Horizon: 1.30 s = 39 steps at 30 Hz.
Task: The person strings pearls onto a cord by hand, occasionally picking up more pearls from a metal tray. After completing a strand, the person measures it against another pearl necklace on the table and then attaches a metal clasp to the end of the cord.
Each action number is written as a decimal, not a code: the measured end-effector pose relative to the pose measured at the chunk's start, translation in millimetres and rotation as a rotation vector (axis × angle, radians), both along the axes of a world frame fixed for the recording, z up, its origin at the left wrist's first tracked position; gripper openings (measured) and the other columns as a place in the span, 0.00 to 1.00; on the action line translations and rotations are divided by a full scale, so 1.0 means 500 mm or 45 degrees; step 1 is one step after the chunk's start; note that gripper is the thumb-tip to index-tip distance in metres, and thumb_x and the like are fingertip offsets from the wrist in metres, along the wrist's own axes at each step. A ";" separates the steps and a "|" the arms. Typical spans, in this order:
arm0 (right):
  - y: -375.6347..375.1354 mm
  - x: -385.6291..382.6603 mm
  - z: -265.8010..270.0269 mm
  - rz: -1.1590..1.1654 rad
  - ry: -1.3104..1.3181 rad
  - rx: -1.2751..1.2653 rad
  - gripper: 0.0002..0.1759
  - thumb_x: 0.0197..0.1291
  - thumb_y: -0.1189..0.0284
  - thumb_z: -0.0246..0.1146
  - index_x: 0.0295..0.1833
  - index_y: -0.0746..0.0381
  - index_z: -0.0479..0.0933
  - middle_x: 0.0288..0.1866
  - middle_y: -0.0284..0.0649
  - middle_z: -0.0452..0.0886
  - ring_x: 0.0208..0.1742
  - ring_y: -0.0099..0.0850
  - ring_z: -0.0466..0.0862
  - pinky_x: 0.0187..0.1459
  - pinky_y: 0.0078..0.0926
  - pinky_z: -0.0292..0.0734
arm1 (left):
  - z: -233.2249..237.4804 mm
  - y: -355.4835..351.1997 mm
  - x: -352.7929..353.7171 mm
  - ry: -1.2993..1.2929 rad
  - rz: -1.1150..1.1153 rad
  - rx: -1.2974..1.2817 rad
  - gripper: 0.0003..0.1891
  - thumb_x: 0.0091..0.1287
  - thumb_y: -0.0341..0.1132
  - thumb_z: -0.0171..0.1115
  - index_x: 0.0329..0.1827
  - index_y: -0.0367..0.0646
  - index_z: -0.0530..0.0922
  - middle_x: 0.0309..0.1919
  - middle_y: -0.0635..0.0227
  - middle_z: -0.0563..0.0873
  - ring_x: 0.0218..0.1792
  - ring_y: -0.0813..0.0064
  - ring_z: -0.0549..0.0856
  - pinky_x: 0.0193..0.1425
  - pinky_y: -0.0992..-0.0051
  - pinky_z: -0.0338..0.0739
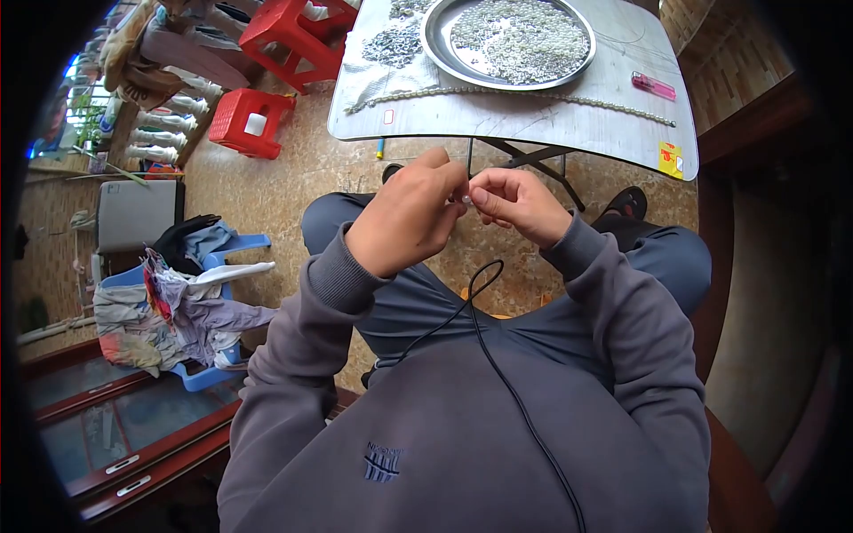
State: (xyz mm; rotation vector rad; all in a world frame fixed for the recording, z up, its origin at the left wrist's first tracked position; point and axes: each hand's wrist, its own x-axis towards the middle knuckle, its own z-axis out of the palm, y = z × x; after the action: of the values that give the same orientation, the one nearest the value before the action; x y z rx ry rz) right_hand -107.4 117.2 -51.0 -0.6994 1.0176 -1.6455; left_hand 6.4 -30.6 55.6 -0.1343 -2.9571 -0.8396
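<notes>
My left hand [404, 215] and my right hand [520, 202] meet above my lap, just short of the table's front edge. Both are closed in a pinch, fingertips almost touching. A small whitish bead [466, 200] shows between them, at my right thumb tip; the left fingertips are partly hidden behind that hand. On the table [524, 120] in front lies a long string of pearl-like beads [542, 92]. Behind it stands a round metal tray [433, 55] with a heap of loose pearly beads [524, 40].
Small silvery pieces [394, 44] lie on a white cloth [369, 82] left of the tray. A pink lighter [653, 85] rests at the table's right. Red stools [249, 122] and a blue chair [203, 377] piled with clothes stand left. A black cable [506, 382] crosses my chest.
</notes>
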 end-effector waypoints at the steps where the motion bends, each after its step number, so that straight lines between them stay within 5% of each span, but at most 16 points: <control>1: -0.001 0.002 -0.001 -0.001 -0.004 0.001 0.12 0.70 0.65 0.65 0.46 0.65 0.81 0.32 0.36 0.84 0.29 0.17 0.79 0.29 0.09 0.70 | 0.002 0.001 0.001 -0.004 -0.001 0.001 0.08 0.56 0.17 0.59 0.37 0.37 0.74 0.32 0.58 0.75 0.29 0.59 0.76 0.35 0.65 0.74; 10: 0.006 -0.006 0.026 -0.058 -0.123 0.054 0.07 0.66 0.72 0.66 0.43 0.64 0.82 0.32 0.35 0.84 0.29 0.18 0.79 0.29 0.10 0.71 | -0.003 0.026 0.002 0.203 0.145 0.064 0.09 0.58 0.17 0.58 0.40 0.37 0.75 0.34 0.58 0.75 0.30 0.60 0.77 0.36 0.67 0.74; 20: 0.003 -0.016 -0.018 0.005 -0.100 -0.006 0.11 0.69 0.69 0.62 0.49 0.65 0.83 0.32 0.37 0.84 0.27 0.20 0.78 0.29 0.12 0.73 | -0.013 0.030 0.000 0.226 0.132 0.051 0.08 0.58 0.18 0.60 0.38 0.37 0.78 0.32 0.64 0.78 0.27 0.69 0.75 0.34 0.74 0.71; 25: 0.003 -0.011 0.010 -0.070 -0.479 -0.099 0.13 0.69 0.68 0.60 0.50 0.65 0.82 0.33 0.40 0.85 0.29 0.21 0.79 0.31 0.13 0.74 | -0.024 0.021 -0.006 0.216 0.237 0.062 0.05 0.61 0.20 0.59 0.38 0.37 0.76 0.32 0.61 0.77 0.28 0.64 0.75 0.35 0.69 0.73; 31: 0.010 -0.005 0.026 -0.074 -0.415 -0.011 0.12 0.70 0.71 0.58 0.50 0.66 0.81 0.34 0.43 0.86 0.31 0.22 0.80 0.34 0.13 0.75 | -0.034 0.016 -0.003 0.195 0.240 0.057 0.04 0.62 0.23 0.59 0.38 0.37 0.76 0.32 0.60 0.78 0.28 0.63 0.76 0.35 0.68 0.73; 36: 0.006 0.001 0.010 -0.037 -0.144 0.098 0.11 0.69 0.73 0.57 0.49 0.65 0.82 0.34 0.41 0.86 0.33 0.25 0.81 0.36 0.18 0.75 | -0.031 0.025 0.003 0.233 0.330 -0.008 0.03 0.64 0.24 0.58 0.39 0.38 0.77 0.31 0.61 0.79 0.27 0.65 0.76 0.34 0.69 0.73; 39: 0.006 -0.005 -0.013 0.114 0.542 0.101 0.09 0.66 0.72 0.61 0.47 0.63 0.83 0.38 0.40 0.87 0.36 0.29 0.83 0.41 0.24 0.77 | 0.054 0.020 -0.002 0.285 0.470 0.003 0.03 0.66 0.24 0.58 0.41 0.38 0.77 0.28 0.65 0.79 0.24 0.72 0.74 0.30 0.73 0.70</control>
State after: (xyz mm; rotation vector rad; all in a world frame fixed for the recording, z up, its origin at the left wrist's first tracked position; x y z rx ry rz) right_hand -109.8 120.4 -57.6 -1.0535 1.3229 -1.3996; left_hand 5.3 -20.5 82.6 0.2893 -2.6509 -0.7226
